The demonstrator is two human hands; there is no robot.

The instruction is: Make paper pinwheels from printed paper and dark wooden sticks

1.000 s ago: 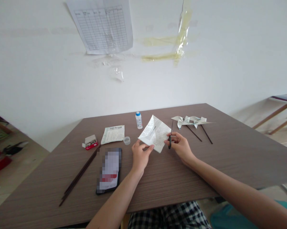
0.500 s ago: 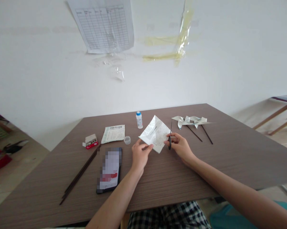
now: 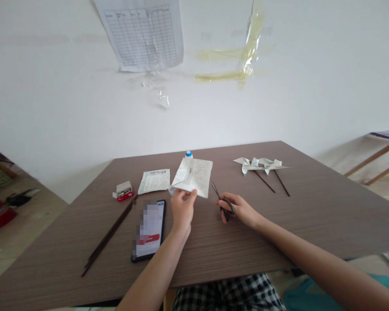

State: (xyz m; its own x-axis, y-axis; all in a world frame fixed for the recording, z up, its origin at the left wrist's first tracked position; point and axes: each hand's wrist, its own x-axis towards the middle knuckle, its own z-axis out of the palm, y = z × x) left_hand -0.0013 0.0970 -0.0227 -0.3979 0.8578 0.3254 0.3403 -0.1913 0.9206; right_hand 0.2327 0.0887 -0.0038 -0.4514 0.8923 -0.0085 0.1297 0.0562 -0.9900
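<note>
A creased square of printed paper (image 3: 199, 175) is pinched along its lower edge by my left hand (image 3: 183, 209), raised above the table. My right hand (image 3: 236, 209) grips black-handled scissors (image 3: 226, 208), fingers in the loops. Their blades point up and left toward the paper's right edge, slightly apart from each other and not touching the paper. Behind the paper stands a small bottle with a blue cap (image 3: 189, 153), mostly hidden. To the right lie two paper pinwheels (image 3: 251, 165) on dark sticks (image 3: 281, 183).
Left of my hands are a phone (image 3: 150, 231), a bundle of dark sticks (image 3: 108, 237), a small red box of metal bits (image 3: 124, 192) and another printed paper piece (image 3: 154, 180). All rest on the brown wooden table (image 3: 311, 216) against a white wall.
The paper in my left hand has moved left and turned, now covering most of the bottle and the clear cap. My right hand has shifted down, with the scissors now angled toward the paper.
</note>
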